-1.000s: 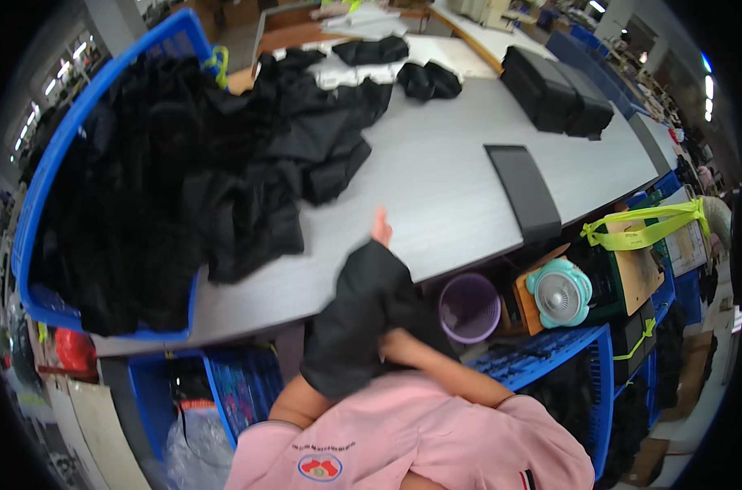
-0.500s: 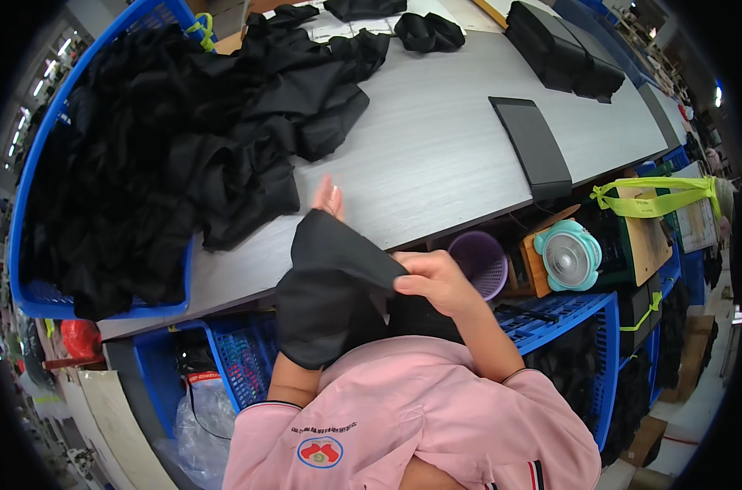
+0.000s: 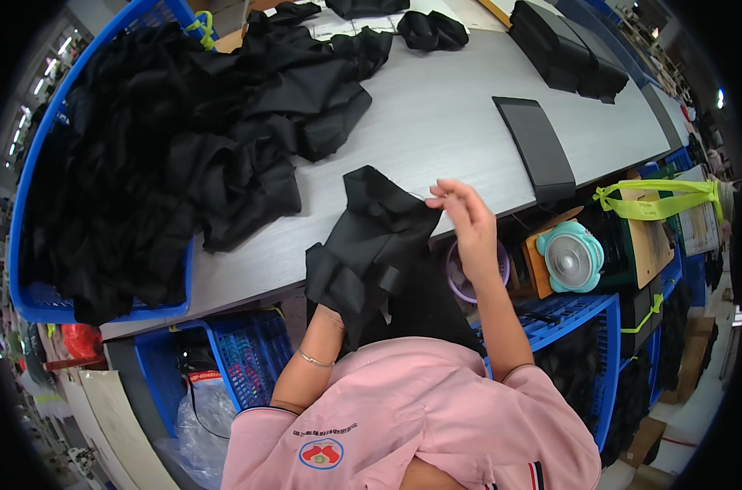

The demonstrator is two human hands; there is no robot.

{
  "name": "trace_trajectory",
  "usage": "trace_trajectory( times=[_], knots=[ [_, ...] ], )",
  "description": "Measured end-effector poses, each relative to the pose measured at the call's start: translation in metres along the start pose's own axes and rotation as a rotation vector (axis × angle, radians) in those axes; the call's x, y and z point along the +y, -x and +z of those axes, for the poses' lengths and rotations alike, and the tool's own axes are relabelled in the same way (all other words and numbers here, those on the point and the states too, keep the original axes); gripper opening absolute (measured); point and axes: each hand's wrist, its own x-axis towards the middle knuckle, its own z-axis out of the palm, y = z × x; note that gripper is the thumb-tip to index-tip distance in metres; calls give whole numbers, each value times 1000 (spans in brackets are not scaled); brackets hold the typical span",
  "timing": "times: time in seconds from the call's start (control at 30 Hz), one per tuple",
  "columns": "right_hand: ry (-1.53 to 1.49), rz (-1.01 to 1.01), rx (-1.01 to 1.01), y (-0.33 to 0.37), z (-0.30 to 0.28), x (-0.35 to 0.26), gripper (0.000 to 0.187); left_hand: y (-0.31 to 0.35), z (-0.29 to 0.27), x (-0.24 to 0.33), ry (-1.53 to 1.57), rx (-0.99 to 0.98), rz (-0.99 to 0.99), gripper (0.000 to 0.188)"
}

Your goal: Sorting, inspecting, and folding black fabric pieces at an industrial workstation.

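Observation:
A black fabric piece (image 3: 375,233), folded and tube-like with loose flaps, hangs in front of me over the table's near edge. It covers my left hand, whose fingers are hidden; only my left wrist (image 3: 328,320) and forearm show below it. At the cloth's upper right corner is my right hand (image 3: 469,220), its fingertips drawn together as in a pinch. What they hold, perhaps a thin thread, is too small to make out. Left of the cloth lies a big heap of crumpled black fabric pieces (image 3: 248,139), spilling from a blue basket (image 3: 154,310) onto the grey table (image 3: 436,106).
A flat black panel (image 3: 536,147) lies on the table's right side, with stacked black pieces (image 3: 563,53) beyond it. Below the edge are a purple bin (image 3: 502,273), a turquoise fan (image 3: 569,255) and a blue crate (image 3: 608,351). Another blue basket (image 3: 248,359) stands at lower left.
The black fabric piece has shifted right and been turned about, its flaps now showing. My left fingers, visible before, are covered. My right hand has moved up and right from the cloth's edge.

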Motion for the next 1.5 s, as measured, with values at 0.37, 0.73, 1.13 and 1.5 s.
trace_trajectory(
  times=[0.37,0.73,1.13,1.5],
  knots=[
    [589,-666,-460,-2,-9,12,22,6,58,-34,872,142,48,37],
    [668,-693,-435,-43,-40,-35,9,7,43,-88,1819,37,-494,40],
    [311,-270,428,-22,-50,52,21,-6,30,-58,1189,582,-578,23],
    [-371,303,-90,-23,-8,63,43,-80,38,-63,1672,169,-437,42]
  ],
)
